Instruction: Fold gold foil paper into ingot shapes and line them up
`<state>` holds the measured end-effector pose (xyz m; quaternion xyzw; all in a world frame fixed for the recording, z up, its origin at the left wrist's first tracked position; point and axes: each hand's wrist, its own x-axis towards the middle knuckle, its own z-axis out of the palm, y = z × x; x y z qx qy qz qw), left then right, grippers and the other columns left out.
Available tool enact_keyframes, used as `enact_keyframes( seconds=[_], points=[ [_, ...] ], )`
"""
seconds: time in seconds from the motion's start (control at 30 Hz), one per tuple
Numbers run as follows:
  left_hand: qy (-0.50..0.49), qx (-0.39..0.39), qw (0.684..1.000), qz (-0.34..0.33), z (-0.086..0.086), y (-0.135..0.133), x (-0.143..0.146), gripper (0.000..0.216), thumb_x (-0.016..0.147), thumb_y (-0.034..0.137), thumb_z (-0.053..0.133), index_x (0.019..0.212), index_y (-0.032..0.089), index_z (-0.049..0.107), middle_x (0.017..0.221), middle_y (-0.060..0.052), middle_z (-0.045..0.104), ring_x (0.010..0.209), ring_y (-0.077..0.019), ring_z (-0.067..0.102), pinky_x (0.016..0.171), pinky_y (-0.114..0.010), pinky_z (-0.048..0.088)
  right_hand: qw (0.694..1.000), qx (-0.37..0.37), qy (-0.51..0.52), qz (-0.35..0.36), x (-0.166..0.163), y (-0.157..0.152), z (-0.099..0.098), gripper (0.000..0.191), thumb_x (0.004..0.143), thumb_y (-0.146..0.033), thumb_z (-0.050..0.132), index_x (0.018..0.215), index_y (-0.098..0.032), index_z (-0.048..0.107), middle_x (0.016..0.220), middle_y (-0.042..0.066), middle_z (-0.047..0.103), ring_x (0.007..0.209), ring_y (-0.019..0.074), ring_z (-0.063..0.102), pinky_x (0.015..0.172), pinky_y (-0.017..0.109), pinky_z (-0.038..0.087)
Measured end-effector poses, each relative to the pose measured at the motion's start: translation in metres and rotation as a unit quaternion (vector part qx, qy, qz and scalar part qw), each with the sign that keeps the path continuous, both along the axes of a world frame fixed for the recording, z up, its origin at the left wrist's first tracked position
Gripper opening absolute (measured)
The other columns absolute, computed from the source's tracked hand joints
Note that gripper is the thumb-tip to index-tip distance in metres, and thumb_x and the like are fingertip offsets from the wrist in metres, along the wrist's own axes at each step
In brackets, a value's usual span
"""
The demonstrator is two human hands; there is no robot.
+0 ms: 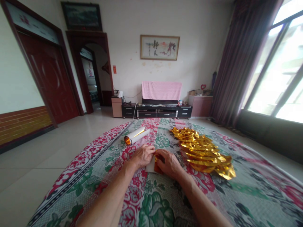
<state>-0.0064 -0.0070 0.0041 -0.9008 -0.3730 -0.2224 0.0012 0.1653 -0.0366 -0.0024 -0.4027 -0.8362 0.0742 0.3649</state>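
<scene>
Working close together over the cloth-covered bench (106, 167), both hands are meeting at a small gold-and-white sheet (151, 168), which is lying near the middle, right in front of the person! The right hand (170, 163) is curling in from its side, fingers and thumb drawn narrow, holding the gold part. The left hand (143, 155) is coming in low opposite, fingers bent and bunched, tips reaching the sheet's far end; whether they're pinching it or only pressing, I cannot tell, as the knuckles are hiding the contact. Fingertips of both hands are almost touching there!

Just beyond the left hand, a loose white roll (137, 136) is resting on its side, gold lining showing at the open end. Over to the right, well apart from the roll, a heap of crinkled gold foil (204, 153) is sprawling across the floral cloth (94, 179), catching the light in long, overlapping folds. And at the far wall, a pink towel (162, 90) is hanging above a low black cabinet (157, 114)!
</scene>
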Motion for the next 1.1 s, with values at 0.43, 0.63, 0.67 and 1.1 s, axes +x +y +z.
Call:
enact_keyframes(
  seconds=[0.43, 0.63, 0.67, 1.1],
  points=[
    [-0.003, -0.014, 1.000, -0.005, -0.004, 0.004, 0.000, 0.033, 0.082, 0.013, 0.041, 0.104, 0.024, 0.064, 0.108, -0.002, 0.062, 0.097, -0.0159, 0.055, 0.091, -0.032, 0.042, 1.000, -0.002, -0.021, 0.006, 0.001, 0.001, -0.001, 0.033, 0.073, -0.011, 0.045, 0.097, -0.021, 0.064, 0.103, 0.004, 0.063, 0.097, 0.0160, 0.056, 0.090, 0.028, 0.040],
    [0.068, 0.000, 0.998, 0.015, -0.010, 0.009, -0.007, 0.037, 0.079, 0.014, 0.043, 0.111, 0.021, 0.061, 0.128, -0.004, 0.052, 0.115, -0.0206, 0.048, 0.102, -0.037, 0.033, 0.999, 0.000, -0.042, -0.004, 0.000, 0.000, 0.001, 0.034, 0.074, -0.013, 0.044, 0.100, -0.022, 0.064, 0.104, 0.005, 0.062, 0.095, 0.0158, 0.056, 0.090, 0.029, 0.040],
    [0.077, 0.000, 0.997, 0.018, -0.011, 0.009, -0.008, 0.037, 0.079, 0.015, 0.044, 0.112, 0.021, 0.060, 0.129, -0.004, 0.051, 0.117, -0.0213, 0.046, 0.104, -0.038, 0.032, 0.999, 0.001, -0.043, -0.007, 0.000, -0.001, 0.001, 0.033, 0.074, -0.013, 0.045, 0.100, -0.022, 0.064, 0.104, 0.005, 0.062, 0.095, 0.0158, 0.056, 0.090, 0.029, 0.040],
    [-0.167, -0.114, 0.969, 0.142, 0.000, 0.013, -0.011, 0.037, 0.079, 0.016, 0.039, 0.106, 0.019, 0.064, 0.110, -0.003, 0.065, 0.105, -0.0147, 0.058, 0.096, -0.026, 0.042, 0.999, 0.001, -0.048, -0.017, -0.001, -0.001, 0.001, 0.033, 0.075, -0.014, 0.045, 0.100, -0.021, 0.066, 0.100, 0.004, 0.063, 0.091, 0.0159, 0.056, 0.087, 0.028, 0.040]
  ],
)
